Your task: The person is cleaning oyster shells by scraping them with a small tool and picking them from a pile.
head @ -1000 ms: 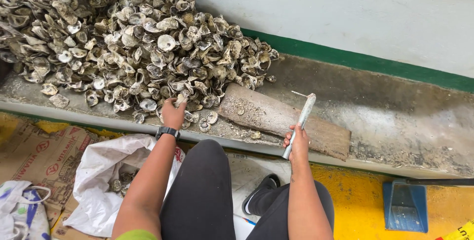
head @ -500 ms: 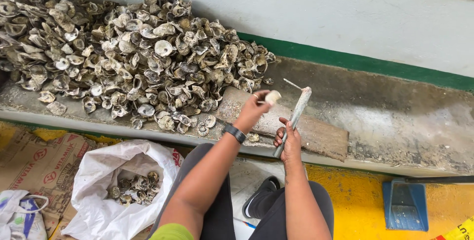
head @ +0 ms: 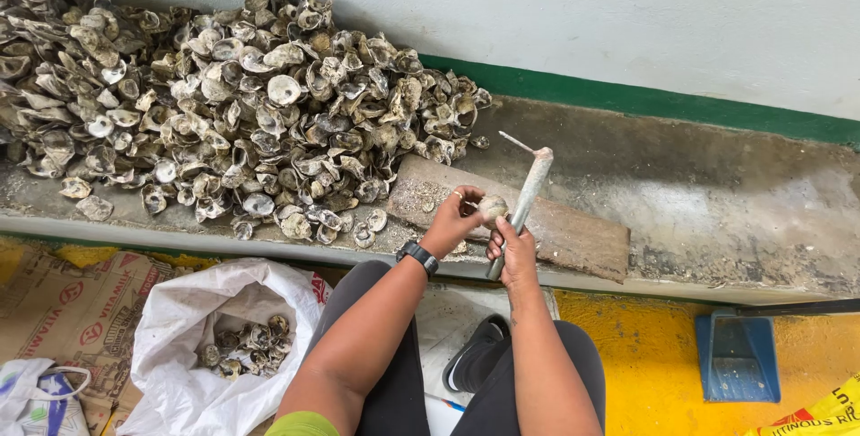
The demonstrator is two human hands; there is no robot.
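Observation:
My left hand (head: 455, 219) holds a small oyster shell (head: 492, 207) just above the near end of a wooden board (head: 573, 234) on the concrete ledge. A black watch sits on that wrist. My right hand (head: 513, 250) grips a grey metal rod (head: 526, 198) with a thin spike at its top; the rod stands tilted, right beside the shell. A big heap of oyster shells (head: 233, 113) covers the ledge to the left of both hands.
A white plastic bag (head: 210, 346) with several shells inside lies open on the floor at my left knee. Brown printed sacks (head: 67, 310) lie further left. A blue dustpan-like tray (head: 736, 355) stands on the yellow floor at right. Behind the ledge runs a wall with a green stripe (head: 645, 100).
My left hand left the heap with one shell and brought it right, up against the rod. My right hand kept the rod near the board.

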